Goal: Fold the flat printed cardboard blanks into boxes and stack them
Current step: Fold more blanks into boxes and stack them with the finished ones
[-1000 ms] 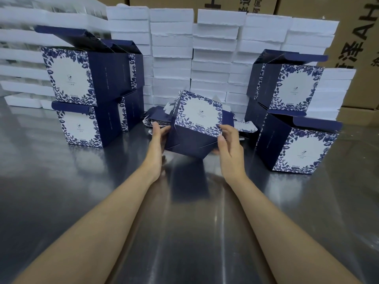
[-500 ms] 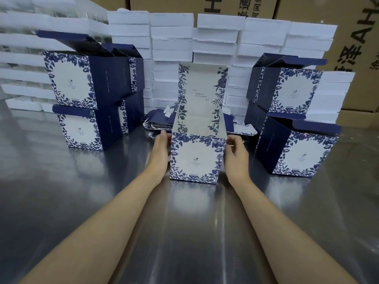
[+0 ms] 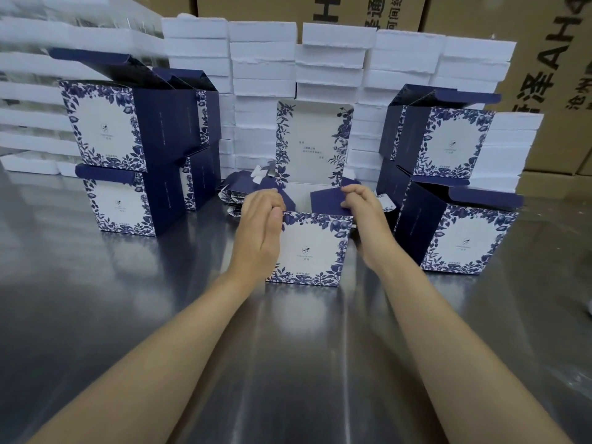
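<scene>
A blue-and-white floral printed box (image 3: pixel 312 248) stands upright on the steel table (image 3: pixel 128 315) in front of me. Its lid panel (image 3: pixel 312 142) sticks straight up at the back. My left hand (image 3: pixel 261 222) lies against the box's left side, fingers curled over the top onto the navy left flap. My right hand (image 3: pixel 365 213) pinches the navy right flap (image 3: pixel 326 201), which leans inward over the opening. Folded boxes are stacked two high at the left (image 3: pixel 105 126) and at the right (image 3: pixel 448 139). Flat blanks (image 3: pixel 243 187) lie just behind the box.
A wall of stacked white trays (image 3: pixel 262 59) runs along the back of the table. Brown cartons (image 3: pixel 544 59) with black lettering stand behind it. The lower right folded box (image 3: pixel 464 238) sits close to my right wrist.
The box went from tilted in both hands to standing upright with its lid raised. Both hands then rose from its sides to the top flaps, which now lean inward.
</scene>
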